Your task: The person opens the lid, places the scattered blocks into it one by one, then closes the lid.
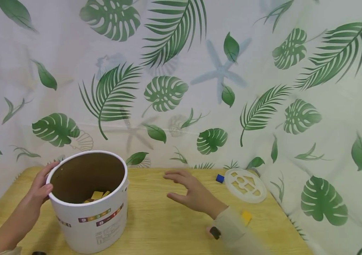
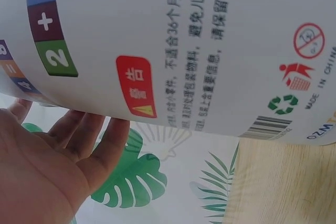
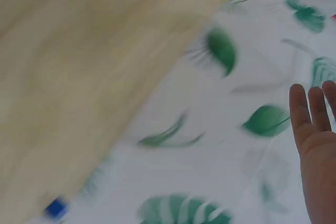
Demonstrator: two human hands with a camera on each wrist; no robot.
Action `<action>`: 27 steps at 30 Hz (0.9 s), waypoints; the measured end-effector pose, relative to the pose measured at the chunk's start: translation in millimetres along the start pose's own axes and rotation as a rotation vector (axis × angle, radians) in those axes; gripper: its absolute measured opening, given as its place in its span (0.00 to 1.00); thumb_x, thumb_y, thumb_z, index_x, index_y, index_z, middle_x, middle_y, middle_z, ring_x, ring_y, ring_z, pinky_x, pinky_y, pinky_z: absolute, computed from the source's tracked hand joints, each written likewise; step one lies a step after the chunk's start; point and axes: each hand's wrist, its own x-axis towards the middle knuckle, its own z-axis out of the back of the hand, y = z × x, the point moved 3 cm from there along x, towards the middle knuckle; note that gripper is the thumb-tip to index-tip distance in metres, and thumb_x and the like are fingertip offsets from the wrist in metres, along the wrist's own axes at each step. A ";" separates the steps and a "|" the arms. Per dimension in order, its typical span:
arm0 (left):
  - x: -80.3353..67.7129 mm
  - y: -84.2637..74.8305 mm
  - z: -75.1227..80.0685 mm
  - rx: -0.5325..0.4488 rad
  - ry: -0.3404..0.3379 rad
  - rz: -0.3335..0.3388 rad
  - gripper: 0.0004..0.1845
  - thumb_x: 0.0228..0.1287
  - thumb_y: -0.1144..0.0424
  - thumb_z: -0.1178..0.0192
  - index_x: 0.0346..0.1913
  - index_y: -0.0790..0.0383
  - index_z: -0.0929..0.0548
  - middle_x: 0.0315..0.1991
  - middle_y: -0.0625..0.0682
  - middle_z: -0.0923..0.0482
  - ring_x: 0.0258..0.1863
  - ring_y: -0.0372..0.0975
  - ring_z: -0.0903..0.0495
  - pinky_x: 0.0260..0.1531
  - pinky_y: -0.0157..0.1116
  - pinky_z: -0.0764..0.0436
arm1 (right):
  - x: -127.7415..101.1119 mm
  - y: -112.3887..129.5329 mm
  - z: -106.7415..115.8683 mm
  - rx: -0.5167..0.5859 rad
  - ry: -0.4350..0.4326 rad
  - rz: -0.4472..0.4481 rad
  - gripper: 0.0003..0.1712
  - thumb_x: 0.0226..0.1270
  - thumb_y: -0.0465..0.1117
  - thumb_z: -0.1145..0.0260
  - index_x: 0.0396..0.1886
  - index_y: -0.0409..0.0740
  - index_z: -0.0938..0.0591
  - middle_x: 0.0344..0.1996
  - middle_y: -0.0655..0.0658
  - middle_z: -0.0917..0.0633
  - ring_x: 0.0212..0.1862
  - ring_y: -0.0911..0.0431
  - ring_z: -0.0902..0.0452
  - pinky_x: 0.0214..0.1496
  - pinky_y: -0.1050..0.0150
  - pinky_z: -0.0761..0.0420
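A white bucket with coloured number prints stands upright on the table's left side, yellow blocks lying inside at the bottom. My left hand holds the bucket at its left rim, thumb on the near side and fingers farther round. In the left wrist view, the left hand's fingers touch the printed bucket wall. To the right of the bucket, my right hand hovers over the table with fingers extended and nothing in it. The right wrist view shows that hand at its right edge.
A white round lid with shaped cut-outs lies at the table's back right. Just left of it sits a blue block. A yellow block is partly behind the right sleeve. A leaf-patterned curtain borders the wooden table.
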 end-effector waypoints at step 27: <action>-1.4 1.5 5.3 -0.002 -0.004 0.014 0.31 0.81 0.47 0.72 0.83 0.39 0.54 0.77 0.44 0.54 0.68 0.29 0.46 0.53 0.44 0.36 | -224.7 -139.8 97.1 -0.022 0.244 -0.428 0.21 0.64 0.30 0.32 0.56 0.45 0.16 0.53 0.46 0.16 0.55 0.64 0.24 0.56 0.73 0.24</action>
